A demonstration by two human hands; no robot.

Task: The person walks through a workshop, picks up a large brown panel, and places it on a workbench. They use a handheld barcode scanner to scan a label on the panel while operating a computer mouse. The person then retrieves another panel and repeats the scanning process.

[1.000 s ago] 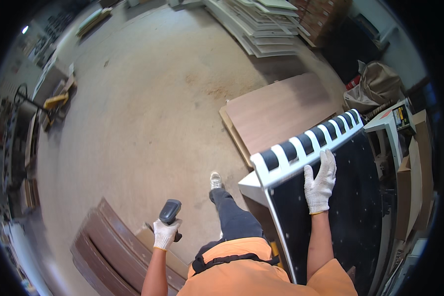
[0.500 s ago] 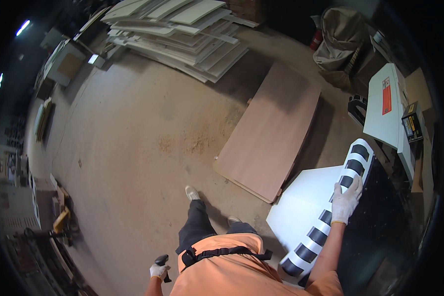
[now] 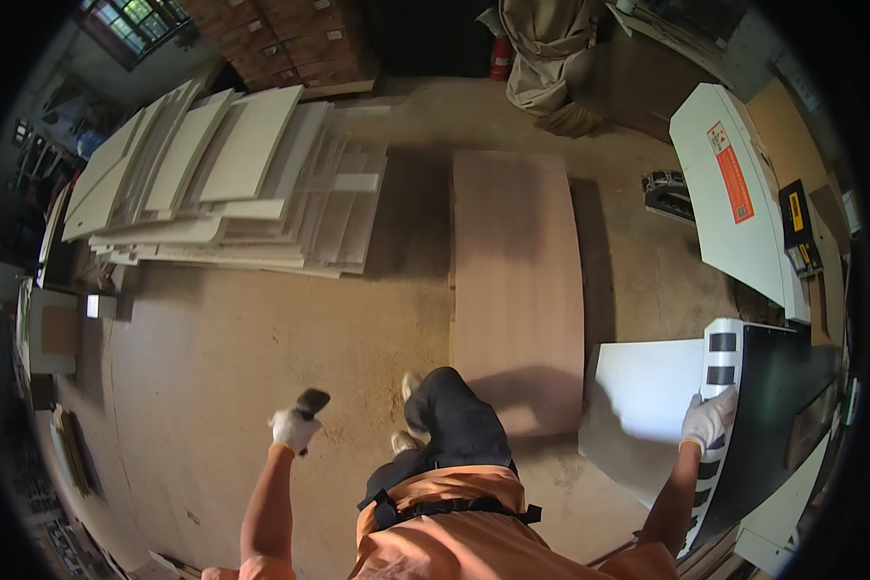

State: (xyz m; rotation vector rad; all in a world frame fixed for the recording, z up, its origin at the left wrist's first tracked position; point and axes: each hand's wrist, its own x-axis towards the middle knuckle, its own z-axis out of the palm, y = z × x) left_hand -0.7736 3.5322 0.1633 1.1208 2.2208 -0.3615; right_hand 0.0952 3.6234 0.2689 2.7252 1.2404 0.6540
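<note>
My left hand [image 3: 294, 429], in a pale work glove, is closed round a black-handled hand tool [image 3: 311, 402]; the tool is blurred and its exact kind cannot be made out. My gloved right hand [image 3: 710, 418] lies over the striped edge [image 3: 721, 374] of a panel at my right, thumb and fingers bent across it. That edge carries black blocks on white. A white face [image 3: 643, 382] extends on its left side and a dark face [image 3: 783, 396] on its right. The fingertips are partly hidden.
Ahead on the floor lies a long pinkish-brown board [image 3: 519, 290]. A stack of pale boards [image 3: 232, 159] is at the far left. To the right are a white panel with a red label [image 3: 735, 193], a black box [image 3: 799, 222] and cardboard. A red extinguisher [image 3: 500, 58] stands far back.
My view has turned left, so the brown board now points straight ahead. My left hand has risen forward with the tool. My right hand has stayed on the striped edge.
</note>
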